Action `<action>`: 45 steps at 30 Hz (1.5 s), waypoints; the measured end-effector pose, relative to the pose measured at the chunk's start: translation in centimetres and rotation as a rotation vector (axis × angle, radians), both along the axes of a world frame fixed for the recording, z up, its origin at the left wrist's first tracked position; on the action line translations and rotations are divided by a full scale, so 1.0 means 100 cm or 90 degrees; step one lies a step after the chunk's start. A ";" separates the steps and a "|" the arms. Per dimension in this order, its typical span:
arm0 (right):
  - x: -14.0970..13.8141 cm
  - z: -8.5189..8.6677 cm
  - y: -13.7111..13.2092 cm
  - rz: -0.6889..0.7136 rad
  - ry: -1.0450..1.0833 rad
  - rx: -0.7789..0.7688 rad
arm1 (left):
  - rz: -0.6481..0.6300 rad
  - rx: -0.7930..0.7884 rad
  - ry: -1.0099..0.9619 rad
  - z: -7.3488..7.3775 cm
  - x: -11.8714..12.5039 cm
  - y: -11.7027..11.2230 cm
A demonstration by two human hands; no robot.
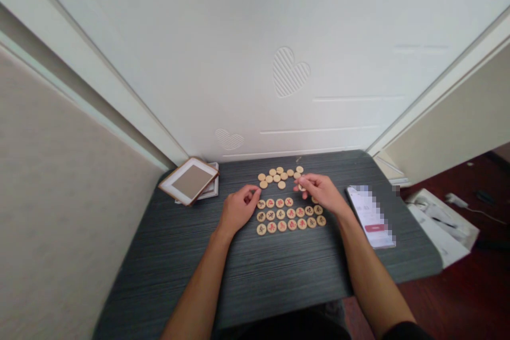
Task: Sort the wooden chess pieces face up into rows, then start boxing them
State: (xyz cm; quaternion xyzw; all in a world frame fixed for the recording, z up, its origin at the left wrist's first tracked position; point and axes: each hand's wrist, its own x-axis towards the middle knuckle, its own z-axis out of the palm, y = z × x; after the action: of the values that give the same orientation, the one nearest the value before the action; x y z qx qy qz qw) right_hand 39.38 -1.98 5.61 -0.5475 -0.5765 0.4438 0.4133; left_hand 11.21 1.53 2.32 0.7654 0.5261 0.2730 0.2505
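My right hand (319,190) pinches a xiangqi piece (302,187) above the right part of the table, its marked face partly showing. Beneath and in front of that hand lie rows of round wooden xiangqi pieces (292,224) with red or black characters facing up. The rearmost of these rows is partly covered by the right hand. Behind them is a loose cluster of pieces (277,178) with blank sides up. My left hand (239,208) rests at the left end of the rows, fingers curled together, with no piece visible in it.
The dark wood-grain table (175,271) meets a white panel (247,90) at the back. Stacked frames (193,180) lie at the back left. A phone (368,215) with a lit screen lies right of my right forearm. An open white box (446,223) stands beyond the table's right edge.
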 end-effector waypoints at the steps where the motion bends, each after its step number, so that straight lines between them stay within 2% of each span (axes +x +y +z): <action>1: 0.000 0.000 0.000 0.008 -0.017 0.003 | 0.001 0.001 -0.002 0.000 0.000 0.000; 11: -0.004 -0.003 -0.005 0.047 -0.042 0.055 | -0.001 -0.009 0.001 -0.001 -0.001 0.000; 17: -0.002 -0.003 -0.005 0.064 -0.211 0.086 | -0.002 -0.009 0.002 0.001 0.000 0.000; 27: 0.004 -0.005 -0.006 0.060 -0.318 0.077 | 0.002 -0.012 0.013 -0.003 0.000 0.001; 39: 0.005 -0.009 -0.003 0.066 -0.382 0.105 | 0.012 -0.010 0.019 -0.004 0.000 0.002; 45: 0.003 -0.010 -0.004 0.071 -0.362 0.099 | 0.009 -0.013 0.016 -0.003 0.000 0.002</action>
State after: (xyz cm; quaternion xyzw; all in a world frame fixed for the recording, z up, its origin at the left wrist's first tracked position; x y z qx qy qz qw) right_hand 39.64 -2.39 4.63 -0.5840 -0.7307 0.2490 0.2511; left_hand 11.23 1.71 2.00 0.7627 0.5369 0.2600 0.2497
